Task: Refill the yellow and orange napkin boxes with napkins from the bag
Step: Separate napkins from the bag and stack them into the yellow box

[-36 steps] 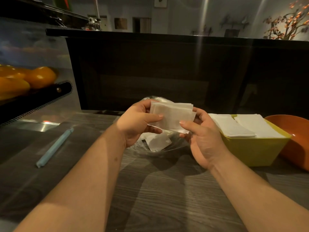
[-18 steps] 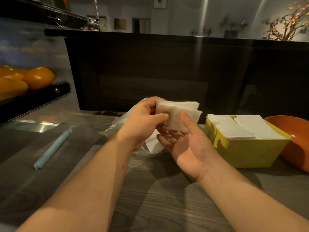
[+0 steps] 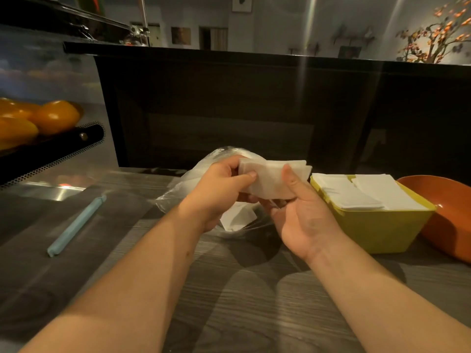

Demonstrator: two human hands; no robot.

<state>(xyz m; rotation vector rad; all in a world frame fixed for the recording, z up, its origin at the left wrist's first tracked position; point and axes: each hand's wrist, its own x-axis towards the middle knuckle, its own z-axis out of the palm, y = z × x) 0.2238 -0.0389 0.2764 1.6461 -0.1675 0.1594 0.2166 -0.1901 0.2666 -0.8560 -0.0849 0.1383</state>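
Left hand [image 3: 219, 191] and right hand [image 3: 303, 220] pinch napkin stack [image 3: 270, 180] beside yellow box [image 3: 382, 226] edge

Room is left between the pale blue plastic rod [image 3: 76, 225] and crumpled clear plastic bag [image 3: 182, 191]; rightward passage is blocked by the yellow plastic box [image 3: 377, 230].

A pale blue rod [image 3: 76, 226] lies on the grey wood-grain table [image 3: 242, 301] at lower left. Orange fruit [image 3: 54, 115] sits on a black perforated tray [image 3: 51, 154] at the left edge. A dark counter [image 3: 254, 103] spans the centre, with orange-blossomed branches [image 3: 438, 34] at upper right.
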